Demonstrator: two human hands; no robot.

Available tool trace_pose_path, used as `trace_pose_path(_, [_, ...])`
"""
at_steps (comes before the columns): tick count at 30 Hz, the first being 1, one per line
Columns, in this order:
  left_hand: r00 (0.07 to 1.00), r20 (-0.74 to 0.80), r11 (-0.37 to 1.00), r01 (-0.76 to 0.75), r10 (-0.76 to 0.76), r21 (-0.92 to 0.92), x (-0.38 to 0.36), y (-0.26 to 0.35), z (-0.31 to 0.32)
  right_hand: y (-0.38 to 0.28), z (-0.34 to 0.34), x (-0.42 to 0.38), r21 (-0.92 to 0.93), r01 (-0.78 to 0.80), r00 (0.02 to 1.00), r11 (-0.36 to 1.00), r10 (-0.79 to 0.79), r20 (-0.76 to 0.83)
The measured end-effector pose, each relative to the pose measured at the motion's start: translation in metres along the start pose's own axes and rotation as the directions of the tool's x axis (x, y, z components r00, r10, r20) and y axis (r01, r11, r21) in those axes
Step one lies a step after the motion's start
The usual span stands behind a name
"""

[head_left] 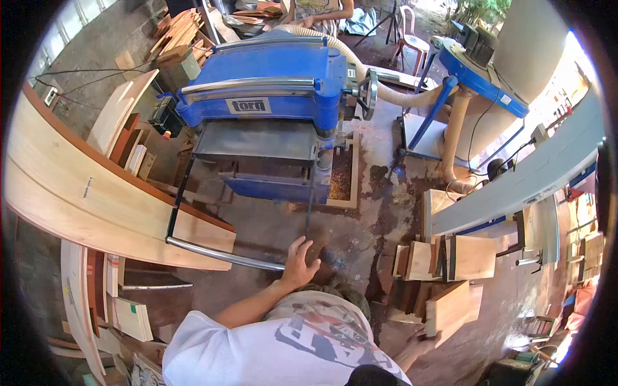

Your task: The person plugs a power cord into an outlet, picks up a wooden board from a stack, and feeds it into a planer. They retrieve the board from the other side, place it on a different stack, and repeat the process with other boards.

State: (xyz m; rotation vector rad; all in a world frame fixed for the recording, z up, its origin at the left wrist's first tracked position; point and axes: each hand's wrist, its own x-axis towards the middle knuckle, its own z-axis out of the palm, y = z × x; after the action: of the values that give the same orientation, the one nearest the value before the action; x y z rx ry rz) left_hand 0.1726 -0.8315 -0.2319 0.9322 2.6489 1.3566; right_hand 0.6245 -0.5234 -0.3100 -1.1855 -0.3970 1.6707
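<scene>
a: what is the person wearing?
b: a white t-shirt [257, 350] with short sleeves, so the forearms are showing bare.
a: anything printed on it?
b: a faded graphic [322, 328] in grey-blue and red is running across the front; its lettering is too blurred to read.

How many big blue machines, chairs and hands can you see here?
Blue machines: 2, the thickness planer and the dust collector
Plastic chairs: 1
The person's hands: 2, left hand open near the floor, right hand at a wood block
Total: 5
</scene>
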Motion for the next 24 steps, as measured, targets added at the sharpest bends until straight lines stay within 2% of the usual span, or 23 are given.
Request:
trace_pose_path(2, [1.000, 0.010, 0.997, -0.028, 0.029, -0.076, 0.015, 0.011, -0.014, 0.010, 0.153, -0.147, 0.043, 0.110, 0.966, 0.993, -0.096, -0.241])
trace_pose_path(3, [0.998, 0.037, 0.994, -0.048, 0.052, -0.101, 0.023, 0.019, -0.024, 0.020, 0.178, -0.180, 0.031, 0.118, 0.964, 0.992, -0.107, -0.244])
trace_pose_path(5, [0.964, 0.256, 0.924, 0.163, -0.075, -0.345, 0.034, 0.028, -0.036, 0.038, 0.214, -0.227, 0.007, 0.136, 0.960, 0.991, -0.130, -0.248])
trace_pose_path(6, [0.923, 0.368, 0.855, 0.277, -0.111, -0.438, 0.039, 0.030, -0.042, 0.049, 0.197, -0.217, -0.003, 0.061, 0.994, 0.998, -0.061, -0.085])
trace_pose_path(7, [0.896, 0.438, 0.834, 0.298, -0.076, -0.464, 0.043, 0.031, -0.048, 0.066, 0.165, -0.198, -0.025, -0.013, 0.997, 1.000, 0.015, 0.075])
trace_pose_path(8, [0.853, 0.515, 0.744, 0.396, -0.082, -0.537, 0.043, 0.031, -0.051, 0.084, 0.146, -0.187, -0.057, -0.082, 0.969, 0.995, 0.093, 0.228])
trace_pose_path(9, [0.805, 0.588, 0.641, 0.490, -0.072, -0.592, 0.045, 0.030, -0.053, 0.099, 0.171, -0.197, -0.024, -0.112, 0.986, 0.993, 0.114, 0.123])
trace_pose_path(10, [0.755, 0.653, 0.526, 0.575, -0.047, -0.627, 0.048, 0.027, -0.057, 0.112, 0.199, -0.209, -0.050, -0.113, 0.981, 0.992, 0.119, 0.151])
trace_pose_path(11, [0.743, 0.669, 0.512, 0.581, -0.018, -0.632, 0.051, 0.025, -0.065, 0.114, 0.257, -0.245, -0.082, -0.112, 0.976, 0.990, 0.125, 0.178])
trace_pose_path(12, [0.747, 0.664, 0.450, 0.601, -0.023, -0.661, 0.049, 0.019, -0.072, 0.117, 0.287, -0.268, -0.115, -0.111, 0.970, 0.987, 0.132, 0.203])
trace_pose_path(14, [0.756, 0.653, 0.327, 0.627, -0.038, -0.707, 0.046, 0.005, -0.087, 0.166, 0.284, -0.232, -0.190, -0.244, 0.877, 0.951, 0.300, 0.375])
trace_pose_path(16, [0.786, 0.600, 0.117, 0.617, -0.148, -0.779, 0.050, 0.002, -0.117, 0.197, 0.344, -0.260, -0.328, -0.212, 0.831, 0.921, 0.346, 0.435])
trace_pose_path(18, [0.809, 0.519, -0.063, 0.524, -0.274, -0.849, 0.055, -0.012, -0.135, 0.236, 0.382, -0.269, -0.407, -0.277, 0.799, 0.871, 0.444, 0.407])
trace_pose_path(20, [0.810, 0.410, -0.201, 0.357, -0.420, -0.912, 0.061, -0.043, -0.136, 0.268, 0.415, -0.279, -0.493, -0.343, 0.636, 0.800, 0.584, 0.504])
trace_pose_path(22, [0.782, 0.390, -0.244, 0.307, -0.486, -0.920, 0.067, -0.081, -0.135, 0.300, 0.443, -0.298, -0.508, -0.344, 0.643, 0.790, 0.592, 0.485])
trace_pose_path(24, [0.734, 0.359, -0.277, 0.238, -0.577, -0.931, 0.075, -0.115, -0.134, 0.334, 0.458, -0.293, -0.574, -0.373, 0.556, 0.729, 0.671, 0.491])
